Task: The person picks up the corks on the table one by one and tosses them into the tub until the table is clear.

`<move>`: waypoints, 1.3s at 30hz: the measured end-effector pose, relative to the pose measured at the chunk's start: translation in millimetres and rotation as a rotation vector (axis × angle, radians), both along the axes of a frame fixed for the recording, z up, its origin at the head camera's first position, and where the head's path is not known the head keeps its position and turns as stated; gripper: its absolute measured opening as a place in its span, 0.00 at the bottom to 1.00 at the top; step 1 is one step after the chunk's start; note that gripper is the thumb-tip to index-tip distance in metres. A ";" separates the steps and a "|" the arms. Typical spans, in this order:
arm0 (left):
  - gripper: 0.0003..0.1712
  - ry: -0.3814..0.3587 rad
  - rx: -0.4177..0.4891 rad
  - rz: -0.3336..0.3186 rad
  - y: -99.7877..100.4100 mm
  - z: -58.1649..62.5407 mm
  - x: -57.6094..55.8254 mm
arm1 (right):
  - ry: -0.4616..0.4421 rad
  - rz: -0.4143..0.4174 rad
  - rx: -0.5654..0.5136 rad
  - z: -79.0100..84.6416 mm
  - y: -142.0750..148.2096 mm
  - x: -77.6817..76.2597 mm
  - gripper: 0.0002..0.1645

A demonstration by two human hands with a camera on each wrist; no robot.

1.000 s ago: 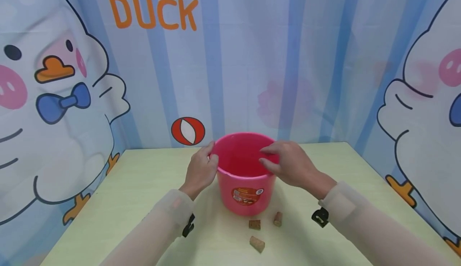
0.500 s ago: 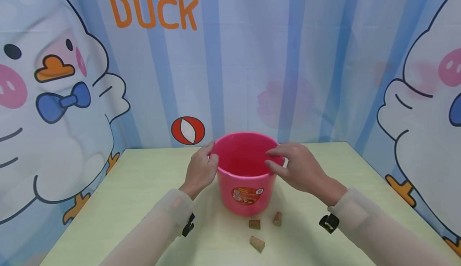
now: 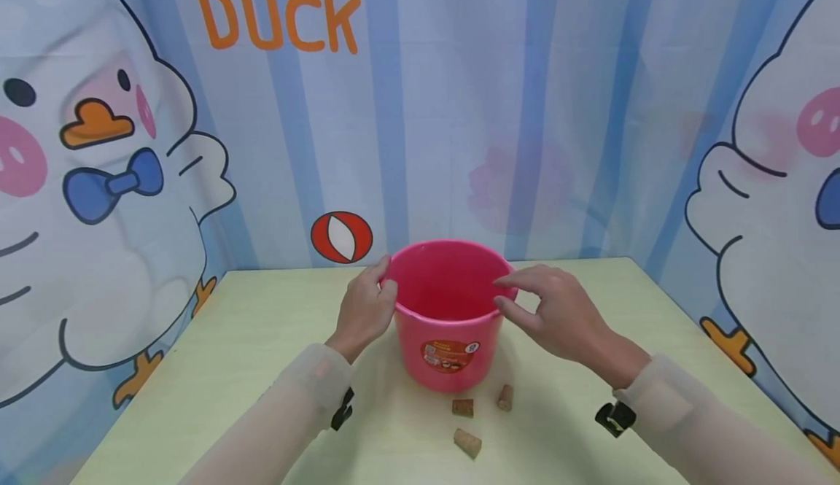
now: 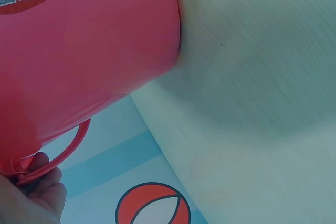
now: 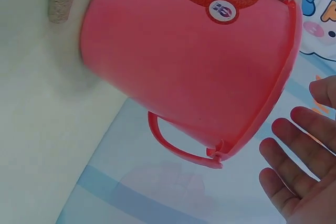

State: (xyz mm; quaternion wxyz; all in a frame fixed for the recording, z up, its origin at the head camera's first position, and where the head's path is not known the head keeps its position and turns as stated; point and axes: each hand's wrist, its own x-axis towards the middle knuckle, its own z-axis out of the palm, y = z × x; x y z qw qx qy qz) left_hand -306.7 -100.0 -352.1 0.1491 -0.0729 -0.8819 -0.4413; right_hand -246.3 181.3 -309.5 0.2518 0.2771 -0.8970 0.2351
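Note:
A pink bucket with an orange-red label stands upright on the table. My left hand grips its left rim, and in the left wrist view the fingers curl under the rim beside the bucket handle. At the right rim hovers my right hand, thumb and fingers apart, nothing visible between them. The right wrist view shows its fingers spread and clear of the bucket wall. In front of the bucket lie three corks: a darker one, a right one and a nearest one.
The pale yellow table extends on both sides of the bucket. Behind it hangs a blue striped curtain printed with ducks and a red ball. Each wrist carries a black strap device.
My right hand has drawn back to the right, from over the bucket's opening to its right rim. The left hand, bucket and corks keep their places.

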 end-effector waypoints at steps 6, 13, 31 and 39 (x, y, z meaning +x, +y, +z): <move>0.34 -0.003 0.009 -0.004 1.1 0.0 0.2 | 0.035 0.009 -0.005 -4.5 7.0 3.1 0.17; 0.34 0.002 0.010 -0.008 1.9 0.3 0.5 | 0.090 0.038 -0.015 -9.6 14.3 6.2 0.18; 0.34 -0.011 0.012 0.000 1.4 1.8 2.3 | 0.062 0.007 0.034 -28.3 26.3 17.5 0.18; 0.34 -0.011 0.014 0.004 0.7 0.8 1.9 | 0.051 0.005 0.067 -33.0 26.5 17.3 0.18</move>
